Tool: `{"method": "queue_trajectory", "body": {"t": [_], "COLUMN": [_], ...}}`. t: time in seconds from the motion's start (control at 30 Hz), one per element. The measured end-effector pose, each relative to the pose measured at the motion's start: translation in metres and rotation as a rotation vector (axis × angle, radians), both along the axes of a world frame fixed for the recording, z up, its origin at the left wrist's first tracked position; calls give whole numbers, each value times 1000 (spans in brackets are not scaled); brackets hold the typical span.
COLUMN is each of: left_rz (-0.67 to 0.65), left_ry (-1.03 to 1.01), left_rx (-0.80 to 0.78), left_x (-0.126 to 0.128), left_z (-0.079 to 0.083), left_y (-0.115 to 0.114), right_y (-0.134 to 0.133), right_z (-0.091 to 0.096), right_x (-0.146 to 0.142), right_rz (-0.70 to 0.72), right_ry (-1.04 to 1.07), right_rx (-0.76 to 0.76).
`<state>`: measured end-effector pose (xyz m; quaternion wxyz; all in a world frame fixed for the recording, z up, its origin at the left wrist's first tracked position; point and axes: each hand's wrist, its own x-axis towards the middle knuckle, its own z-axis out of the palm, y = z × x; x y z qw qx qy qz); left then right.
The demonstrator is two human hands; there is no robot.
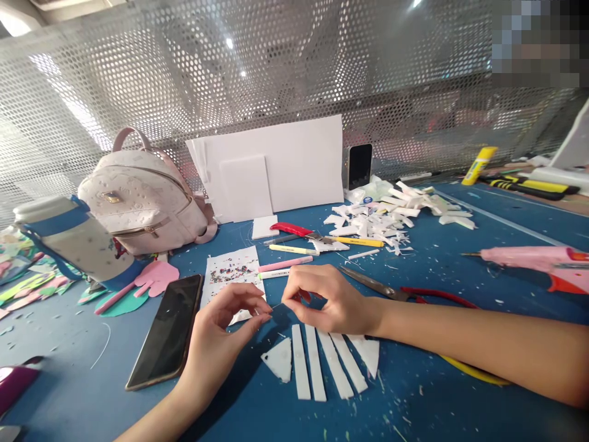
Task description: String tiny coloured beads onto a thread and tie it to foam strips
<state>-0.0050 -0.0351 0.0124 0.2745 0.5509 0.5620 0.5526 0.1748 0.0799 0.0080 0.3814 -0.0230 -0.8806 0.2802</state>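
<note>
From here I see both hands meet over the middle of the blue surface (442, 399). The right hand (334, 301) has its fingers pinching what looks like a fine strand (277, 305); the left hand's (232, 334) thumb and fingertips nearly meet, though I can't tell whether they grip its other end. Holding them close probably steadies something so thin. Toward the near edge lie white strips (302, 362), spread side by side, perhaps to keep each separate. The white board (304, 166) leans by the far edge, likely propped by the mesh panel (285, 67).
</note>
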Motion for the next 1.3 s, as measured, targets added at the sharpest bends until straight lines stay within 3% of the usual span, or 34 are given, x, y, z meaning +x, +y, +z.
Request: {"method": "queue_trajectory", "body": {"t": [0.9, 1.3], "left_rz": [-21, -45], "left_ry": [80, 82], "left_rx": [-6, -47], "left_x": [-9, -4], "left_z": [-4, -2], "left_y": [-2, -2], "right_y": [2, 1], "right_z": [-1, -4], "right_x": [1, -1], "right_rz": [-2, -19], "right_ry": [-1, -59], "right_rx": [22, 240]}}
